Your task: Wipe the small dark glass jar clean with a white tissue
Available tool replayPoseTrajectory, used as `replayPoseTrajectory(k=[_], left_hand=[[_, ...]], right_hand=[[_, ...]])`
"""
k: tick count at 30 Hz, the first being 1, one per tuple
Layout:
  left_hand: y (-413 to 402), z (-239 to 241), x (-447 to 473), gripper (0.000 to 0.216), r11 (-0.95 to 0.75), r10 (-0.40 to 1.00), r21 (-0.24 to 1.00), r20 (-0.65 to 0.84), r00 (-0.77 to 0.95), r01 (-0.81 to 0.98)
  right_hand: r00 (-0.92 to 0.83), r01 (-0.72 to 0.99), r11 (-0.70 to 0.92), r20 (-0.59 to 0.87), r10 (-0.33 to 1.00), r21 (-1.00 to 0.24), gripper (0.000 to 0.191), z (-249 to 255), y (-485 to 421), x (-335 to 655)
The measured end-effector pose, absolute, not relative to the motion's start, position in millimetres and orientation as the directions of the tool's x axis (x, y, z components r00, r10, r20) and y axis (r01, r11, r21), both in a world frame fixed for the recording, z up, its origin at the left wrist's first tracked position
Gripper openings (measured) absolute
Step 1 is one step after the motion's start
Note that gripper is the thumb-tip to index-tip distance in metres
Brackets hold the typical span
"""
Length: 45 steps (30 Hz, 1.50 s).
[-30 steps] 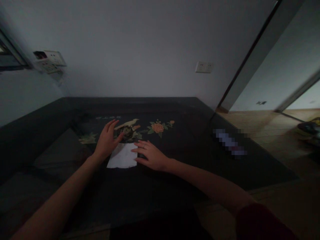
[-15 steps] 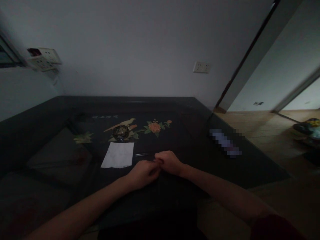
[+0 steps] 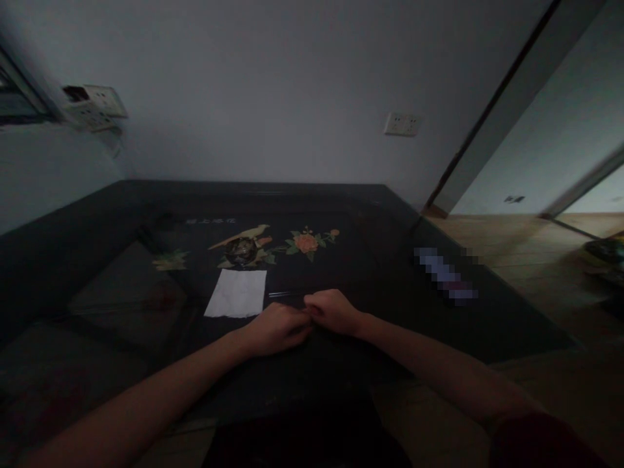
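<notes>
My left hand [image 3: 280,328] and my right hand [image 3: 334,311] rest close to the front edge of the dark glossy table [image 3: 380,351], touching each other at the fingers. Both are closed with the fingers curled in; whether anything small sits between them is hidden. Just left of my left hand lies a white sheet of paper [image 3: 237,294], flat, with a slightly uneven lower edge. Behind the paper stands a round, dark, glass-like object [image 3: 241,251], too dim to name for sure.
A pixelated oblong item [image 3: 443,276] lies on the table's right side. The tabletop carries a printed bird and flower picture [image 3: 306,244]. The wall behind has a socket [image 3: 402,124]; more sockets [image 3: 104,101] are at left. Wooden floor [image 3: 492,234] shows at right.
The whole view has shifted slightly, so things appear a little higher and further right. My hands stay together, with the left one turned a bit more knuckles-up.
</notes>
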<state>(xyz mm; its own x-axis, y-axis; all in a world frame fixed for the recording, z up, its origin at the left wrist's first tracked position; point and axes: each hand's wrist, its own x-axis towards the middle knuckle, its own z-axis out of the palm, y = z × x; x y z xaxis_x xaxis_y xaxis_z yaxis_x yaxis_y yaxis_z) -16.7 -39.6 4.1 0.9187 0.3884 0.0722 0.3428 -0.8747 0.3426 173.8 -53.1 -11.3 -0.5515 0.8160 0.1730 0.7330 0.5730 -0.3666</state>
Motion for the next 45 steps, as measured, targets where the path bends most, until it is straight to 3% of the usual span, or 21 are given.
replayPoseTrajectory(k=[45], left_hand=[[-40.1,2.8,-17.9,0.020,-0.881,0.387,0.326,0.081,0.918,0.343]], right_hand=[[-0.542,0.708,0.552,0.162,0.825,-0.440,0.026,-9.5,-52.8,176.1]])
